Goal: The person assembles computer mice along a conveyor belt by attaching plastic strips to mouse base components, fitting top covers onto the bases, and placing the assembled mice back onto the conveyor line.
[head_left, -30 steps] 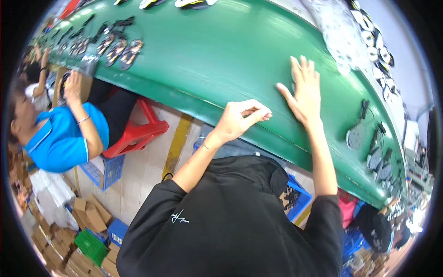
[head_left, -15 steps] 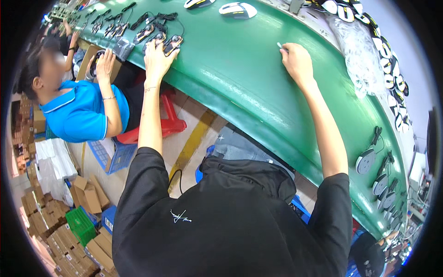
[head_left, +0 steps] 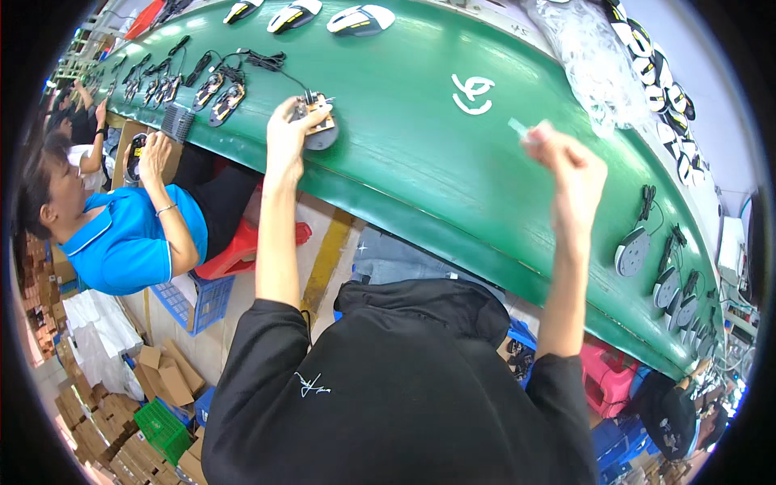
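My left hand (head_left: 284, 137) grips an opened computer mouse base (head_left: 324, 137), a dark grey rounded plate with a circuit board on top. Its black cable (head_left: 265, 59) trails back to the left over the green conveyor belt (head_left: 404, 129). Out to the right, my right hand (head_left: 572, 166) is raised over the belt, fingers pinched on a small pale strip (head_left: 517, 126); motion blurs the fingertips. Several white curved pieces (head_left: 472, 94) lie on the belt between my hands.
More circuit-board mouse bases (head_left: 228, 103) lie left on the belt; white-and-black mouse shells (head_left: 360, 20) sit along its far side. Grey mouse bases with cables (head_left: 633, 251) line the right. A plastic bag (head_left: 578, 65) rests beyond. A co-worker in a blue shirt (head_left: 133, 238) sits at left.
My left hand has taken a mouse base out of the row and brought it rightward. My right hand has moved right and nearer with the strip. White curved pieces now show on the belt.
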{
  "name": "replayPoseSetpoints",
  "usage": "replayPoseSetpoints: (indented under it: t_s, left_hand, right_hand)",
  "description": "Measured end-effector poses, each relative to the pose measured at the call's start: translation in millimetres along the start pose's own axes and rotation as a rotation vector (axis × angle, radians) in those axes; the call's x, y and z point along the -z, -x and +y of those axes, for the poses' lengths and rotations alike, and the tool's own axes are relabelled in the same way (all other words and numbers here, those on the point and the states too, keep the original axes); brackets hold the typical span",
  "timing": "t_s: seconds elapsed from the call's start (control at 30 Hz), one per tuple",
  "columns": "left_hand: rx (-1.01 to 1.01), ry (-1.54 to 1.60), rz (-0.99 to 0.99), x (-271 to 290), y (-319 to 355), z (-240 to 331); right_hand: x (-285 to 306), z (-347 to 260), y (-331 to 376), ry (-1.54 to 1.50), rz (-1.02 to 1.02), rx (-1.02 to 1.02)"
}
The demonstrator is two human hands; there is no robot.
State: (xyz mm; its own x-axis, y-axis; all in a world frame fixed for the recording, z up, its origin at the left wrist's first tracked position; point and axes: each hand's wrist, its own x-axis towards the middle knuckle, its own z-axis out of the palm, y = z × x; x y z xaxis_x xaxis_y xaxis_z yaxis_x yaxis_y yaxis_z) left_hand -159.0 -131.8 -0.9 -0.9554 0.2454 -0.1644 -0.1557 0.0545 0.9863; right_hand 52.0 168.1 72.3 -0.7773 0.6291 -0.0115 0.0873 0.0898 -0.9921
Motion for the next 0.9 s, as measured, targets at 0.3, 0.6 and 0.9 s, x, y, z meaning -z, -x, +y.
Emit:
replayPoseSetpoints:
  t_s: [0.3,0.6,0.9]
  left_hand:
    - [0.268,0.851,-0.22,-100,107,-2]
    - [0.075,0.6,-0.247,-110,129,-3]
    - [-0.148,0.408,-0.312,-115,133,-5]
  right_hand:
    - [-41,32,88,-0.437,-0.007,-0.296]
    - [-63,34,88,-0.297,-0.007,-0.364]
    - [-65,33,74,-0.256,-0.034,-0.423]
